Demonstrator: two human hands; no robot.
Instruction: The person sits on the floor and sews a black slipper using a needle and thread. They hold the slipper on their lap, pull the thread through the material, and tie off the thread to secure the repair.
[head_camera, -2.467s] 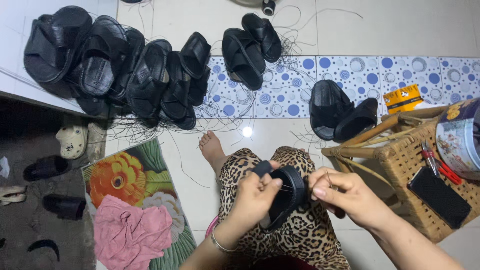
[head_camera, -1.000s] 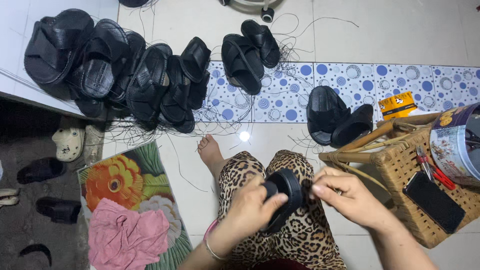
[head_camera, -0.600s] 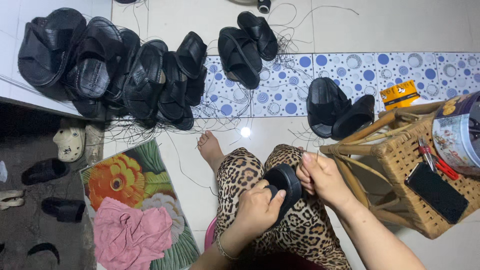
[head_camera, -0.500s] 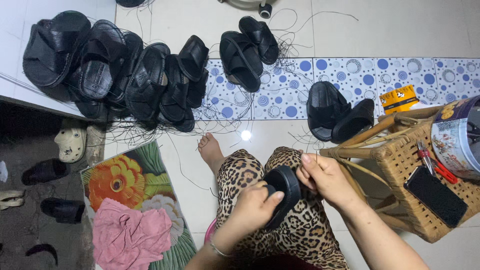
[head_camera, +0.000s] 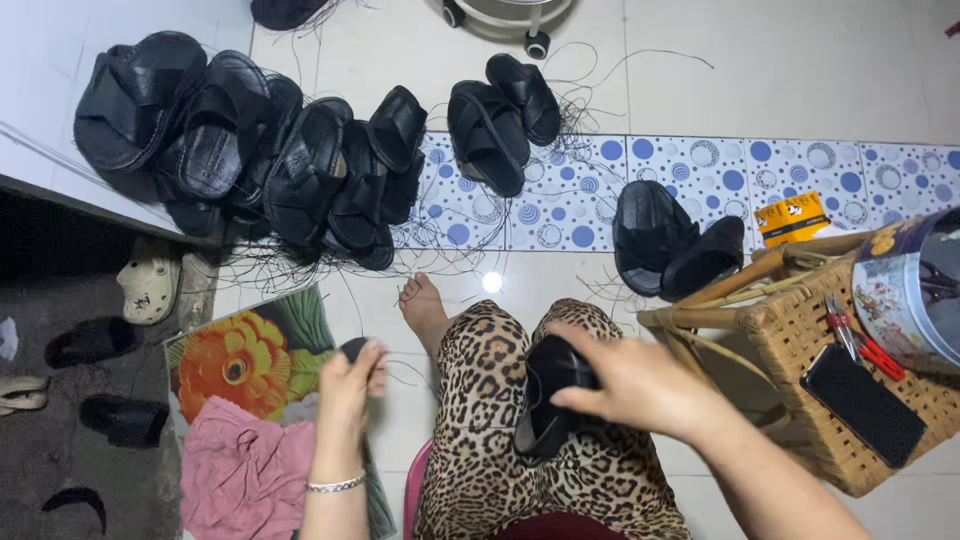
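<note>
My right hand (head_camera: 625, 380) grips a black sandal (head_camera: 548, 405) that rests on my lap, over leopard-print trousers (head_camera: 500, 440). Out to the left, above a flower-printed mat (head_camera: 250, 355), my left hand (head_camera: 350, 385) is closed around a small dark object (head_camera: 355, 350); what it is cannot be made out. My bare foot (head_camera: 422, 310) rests on the white tiled floor. The left wrist wears a thin bracelet (head_camera: 335, 485).
Many black sandals lie in a row at the back left (head_camera: 250, 150), one pair (head_camera: 500, 115) at the back middle and another (head_camera: 665, 240) by a wicker basket (head_camera: 810, 350). The basket carries a phone (head_camera: 865, 405), red pliers (head_camera: 865, 345) and a round tin (head_camera: 910, 290). A pink cloth (head_camera: 240, 480) lies on the mat.
My left hand has let go of the sandal and swung out left over the mat, closed on a small dark thing. The right hand now holds the sandal alone on the lap.
</note>
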